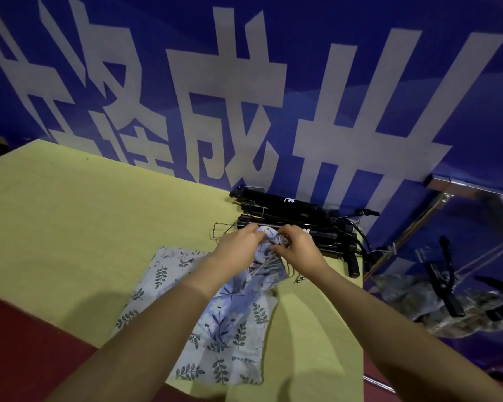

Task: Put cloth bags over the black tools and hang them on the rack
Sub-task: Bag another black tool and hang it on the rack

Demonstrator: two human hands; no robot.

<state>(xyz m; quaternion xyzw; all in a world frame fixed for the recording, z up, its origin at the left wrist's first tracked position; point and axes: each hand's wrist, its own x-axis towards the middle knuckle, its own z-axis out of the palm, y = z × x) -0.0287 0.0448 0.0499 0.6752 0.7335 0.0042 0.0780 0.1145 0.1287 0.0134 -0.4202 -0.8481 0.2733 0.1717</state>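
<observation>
Both hands, left hand (240,246) and right hand (301,248), pinch the floral cloth bag (230,320) mouth beside stacked black tools (296,224); wire hanger (225,231) just behind, on the yellow table (70,227).

Floral cloth bag (230,323) beside stacked black tools (296,224)

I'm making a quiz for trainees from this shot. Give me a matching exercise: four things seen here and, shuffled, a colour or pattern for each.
Things:
1. table
2. tools
3. bag
4. wall

Colours:
A. leaf print
B. blue with white characters
C. yellow-green
D. black

Pairs: 1-C, 2-D, 3-A, 4-B
</observation>
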